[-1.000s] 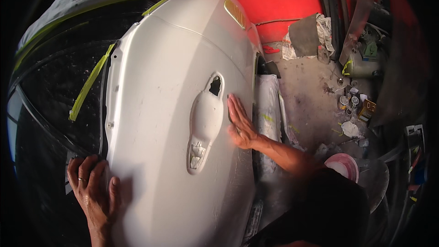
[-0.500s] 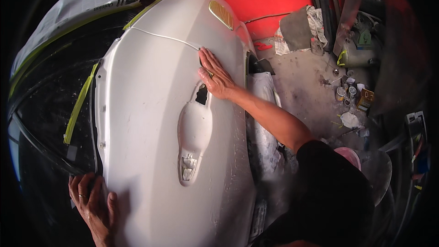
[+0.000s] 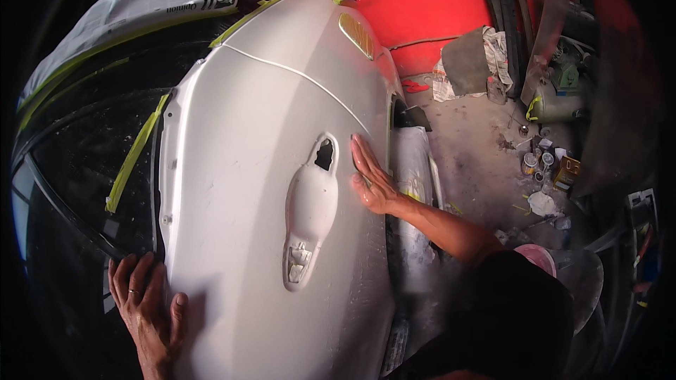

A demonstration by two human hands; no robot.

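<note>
A pale grey-white car door panel [image 3: 260, 162] fills the middle, with a handle recess [image 3: 312, 204] and a dark hole [image 3: 324, 154] at its far end. My right hand [image 3: 377, 184] presses on the door just right of the recess, fingers together and pointing away from me. A thin dark edge shows along its fingers and by the thumb; what lies under the palm is mostly hidden. At the near left, my left hand [image 3: 146, 309] rests open over the door's window edge, a ring on one finger. Wet-looking streaks mark the door's lower right side.
Yellow-green masking tape [image 3: 137, 151] hangs along the dark window. Newspaper [image 3: 134, 7] covers the far left. A light-coloured covered sill [image 3: 415, 169] runs beside the door. Small cans [image 3: 539, 162], a brown box [image 3: 566, 172] and a pink bowl [image 3: 537, 259] stand on the floor [image 3: 472, 130] at right.
My right hand has slid nearer and to the right across the door, from beyond the recess to beside it. The whole view has shifted slightly; my left hand stays at the edge.
</note>
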